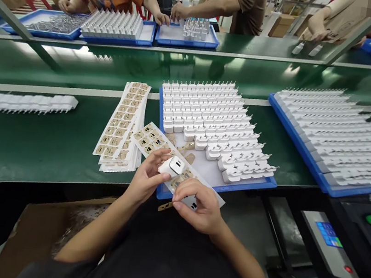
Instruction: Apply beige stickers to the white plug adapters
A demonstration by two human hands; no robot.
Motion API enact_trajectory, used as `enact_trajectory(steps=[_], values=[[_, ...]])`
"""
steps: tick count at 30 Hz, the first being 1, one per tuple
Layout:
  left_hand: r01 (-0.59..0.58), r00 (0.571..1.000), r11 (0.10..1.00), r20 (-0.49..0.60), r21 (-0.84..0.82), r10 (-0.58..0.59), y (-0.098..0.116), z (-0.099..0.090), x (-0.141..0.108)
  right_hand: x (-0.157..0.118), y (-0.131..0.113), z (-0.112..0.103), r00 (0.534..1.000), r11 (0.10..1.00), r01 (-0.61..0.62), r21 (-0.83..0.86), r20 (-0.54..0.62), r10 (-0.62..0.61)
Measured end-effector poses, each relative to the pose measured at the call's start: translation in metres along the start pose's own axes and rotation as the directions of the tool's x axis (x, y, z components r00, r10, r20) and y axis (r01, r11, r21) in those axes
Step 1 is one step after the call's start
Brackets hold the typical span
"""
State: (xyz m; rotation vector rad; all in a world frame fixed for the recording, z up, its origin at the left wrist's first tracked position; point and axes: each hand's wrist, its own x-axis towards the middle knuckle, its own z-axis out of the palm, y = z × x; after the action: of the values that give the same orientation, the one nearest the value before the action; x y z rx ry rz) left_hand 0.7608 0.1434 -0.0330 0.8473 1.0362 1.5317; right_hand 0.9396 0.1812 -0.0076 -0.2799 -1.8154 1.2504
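Note:
A white plug-in charger (pixel 172 165) with a dark slot in its end face is held between the thumb and fingers of my left hand (pixel 146 177). My right hand (pixel 198 203) is closed in a pinch just below and to the right of it. At its fingertips is a small tan sticker (pixel 165 207) with a dark cutout. Under both hands a sheet of stickers (pixel 151 137) lies slantwise over the near left corner of a blue tray (pixel 246 185). Rows of white chargers (pixel 210 110) stand in that tray with their pins up.
Stacked sticker sheets (pixel 123 125) lie left of the tray. Farther left is a row of chargers (pixel 34 101). Another full blue tray (pixel 322 178) stands at right, above a device with a small screen (pixel 330 234). Across the bench, people work at trays (pixel 118 27).

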Motion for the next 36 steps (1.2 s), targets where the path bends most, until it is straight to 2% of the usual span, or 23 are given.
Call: enact_trajectory(steps=[4, 7, 10, 13, 16, 18, 21, 23, 26, 30, 36], values=[[-0.114, 0.99, 0.982, -0.069, 0.148, 0.125, -0.008, -0.006, -0.015, 0.007, 0.005, 0.015, 0.999, 0.999, -0.037, 0.037, 0.027, 0.036], [-0.211, 0.974, 0.958, -0.038, 0.196, 0.222, -0.011, -0.008, -0.023, 0.004, 0.011, 0.016, 0.991, 0.985, -0.133, 0.113, 0.024, 0.132], [-0.196, 0.981, 0.976, 0.019, 0.097, 0.195, -0.014, -0.011, -0.024, 0.0, 0.017, 0.014, 0.978, 0.966, -0.207, 0.153, 0.028, 0.205], [-0.152, 0.988, 0.987, -0.021, 0.051, 0.153, -0.014, -0.015, -0.019, -0.002, 0.02, 0.012, 0.975, 0.961, -0.223, 0.162, 0.039, 0.219], [-0.049, 0.999, 0.993, 0.016, 0.111, 0.048, -0.009, -0.019, -0.015, -0.001, 0.021, 0.011, 0.972, 0.957, -0.236, 0.17, 0.031, 0.234], [-0.033, 0.998, 0.979, 0.054, 0.2, 0.023, -0.005, -0.021, -0.016, 0.0, 0.021, 0.01, 0.964, 0.948, -0.264, 0.179, 0.025, 0.264], [-0.166, 0.986, 0.899, 0.04, 0.404, 0.164, 0.0, -0.022, -0.021, 0.003, 0.019, 0.009, 0.947, 0.926, -0.313, 0.212, 0.001, 0.32], [-0.282, 0.954, 0.806, 0.059, 0.521, 0.295, 0.003, -0.021, -0.025, 0.007, 0.017, 0.008, 0.932, 0.912, -0.334, 0.239, -0.059, 0.357], [-0.385, 0.91, 0.703, 0.118, 0.598, 0.397, 0.005, -0.017, -0.028, 0.015, 0.015, 0.007, 0.909, 0.909, -0.343, 0.239, -0.16, 0.385], [-0.42, 0.893, 0.662, 0.155, 0.621, 0.422, 0.009, -0.014, -0.027, 0.023, 0.015, 0.004, 0.896, 0.906, -0.367, 0.212, -0.179, 0.406], [-0.422, 0.893, 0.646, 0.168, 0.635, 0.418, 0.011, -0.013, -0.027, 0.024, 0.014, 0.003, 0.892, 0.896, -0.385, 0.221, -0.16, 0.422]])
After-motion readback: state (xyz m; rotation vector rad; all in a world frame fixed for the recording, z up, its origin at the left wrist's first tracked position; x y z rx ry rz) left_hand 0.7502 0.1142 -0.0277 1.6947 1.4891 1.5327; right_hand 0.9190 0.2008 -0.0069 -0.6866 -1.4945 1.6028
